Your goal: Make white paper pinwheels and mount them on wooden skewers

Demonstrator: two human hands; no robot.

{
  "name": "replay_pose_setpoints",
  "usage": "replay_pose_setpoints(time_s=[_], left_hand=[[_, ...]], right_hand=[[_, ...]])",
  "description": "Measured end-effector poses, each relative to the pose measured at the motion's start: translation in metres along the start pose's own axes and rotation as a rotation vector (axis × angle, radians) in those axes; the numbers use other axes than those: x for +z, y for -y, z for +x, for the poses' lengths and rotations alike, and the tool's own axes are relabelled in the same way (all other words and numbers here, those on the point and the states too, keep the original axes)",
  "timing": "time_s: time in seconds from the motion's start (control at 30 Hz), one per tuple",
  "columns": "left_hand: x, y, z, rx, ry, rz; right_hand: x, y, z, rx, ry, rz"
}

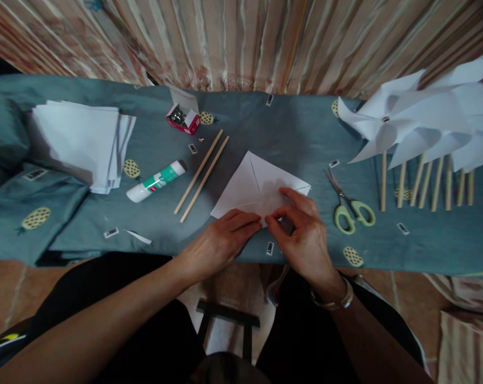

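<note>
A square white sheet of paper (240,188) lies at an angle in front of me, with dark straight lines running in from its corners. My left hand (224,238) grips its near left edge, fingers close together and thumb hidden. At the near corner my right hand (304,230) pinches the paper between thumb and index finger, while another finger rests farther up the sheet. Two thin wooden sticks (201,177) lie side by side left of the paper. Green-handled scissors (348,205) lie to its right, blades partly apart.
A glue stick (157,181), a stack of white paper (79,140) and a paper scrap (138,236) are on the left. Behind the sticks stands an opened red box of metal pins (184,118). Several paper pinwheels (385,120) on sticks lie at right on the teal tablecloth (305,128).
</note>
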State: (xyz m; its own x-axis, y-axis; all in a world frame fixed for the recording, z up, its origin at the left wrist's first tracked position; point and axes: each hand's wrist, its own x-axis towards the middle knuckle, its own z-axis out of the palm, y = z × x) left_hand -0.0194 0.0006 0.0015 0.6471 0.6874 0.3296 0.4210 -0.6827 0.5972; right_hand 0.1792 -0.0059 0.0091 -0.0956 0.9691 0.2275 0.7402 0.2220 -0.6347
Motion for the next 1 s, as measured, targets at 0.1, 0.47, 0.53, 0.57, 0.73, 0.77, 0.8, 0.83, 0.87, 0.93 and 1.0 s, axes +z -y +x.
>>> replay_pose_setpoints(time_s=[0.1, 0.47, 0.53, 0.57, 0.73, 0.77, 0.8, 0.83, 0.87, 0.93, 1.0], left_hand=[[0.002, 0.002, -0.001, -0.006, -0.013, -0.011], [-0.001, 0.000, 0.002, -0.033, 0.012, -0.021], [-0.001, 0.000, 0.002, -0.039, 0.019, -0.024], [-0.001, -0.001, 0.002, -0.040, 0.021, -0.023], [-0.002, -0.002, 0.004, -0.026, 0.014, -0.012], [-0.002, -0.002, 0.004, -0.026, 0.015, -0.012], [-0.002, -0.002, 0.004, -0.030, 0.018, -0.014], [-0.002, -0.002, 0.004, -0.035, 0.022, -0.018], [-0.002, -0.002, 0.004, -0.040, 0.025, -0.021], [-0.002, -0.002, 0.004, -0.046, 0.030, -0.023], [-0.003, -0.003, 0.004, -0.038, 0.036, -0.011]], right_hand=[[-0.001, 0.000, 0.000, -0.013, -0.003, -0.006], [0.002, -0.002, -0.001, -0.223, 0.019, -0.043], [0.003, -0.003, -0.001, -0.243, 0.045, -0.066], [0.004, -0.003, -0.001, -0.252, 0.049, -0.080], [0.007, -0.004, -0.001, -0.283, 0.059, -0.144], [0.007, -0.004, -0.002, -0.286, 0.058, -0.157], [0.008, -0.005, -0.002, -0.288, 0.055, -0.167], [0.009, -0.005, -0.002, -0.289, 0.051, -0.173], [0.009, -0.005, -0.003, -0.289, 0.050, -0.177], [0.011, -0.006, -0.004, -0.285, 0.045, -0.185], [0.013, -0.006, -0.006, -0.285, 0.042, -0.188]])
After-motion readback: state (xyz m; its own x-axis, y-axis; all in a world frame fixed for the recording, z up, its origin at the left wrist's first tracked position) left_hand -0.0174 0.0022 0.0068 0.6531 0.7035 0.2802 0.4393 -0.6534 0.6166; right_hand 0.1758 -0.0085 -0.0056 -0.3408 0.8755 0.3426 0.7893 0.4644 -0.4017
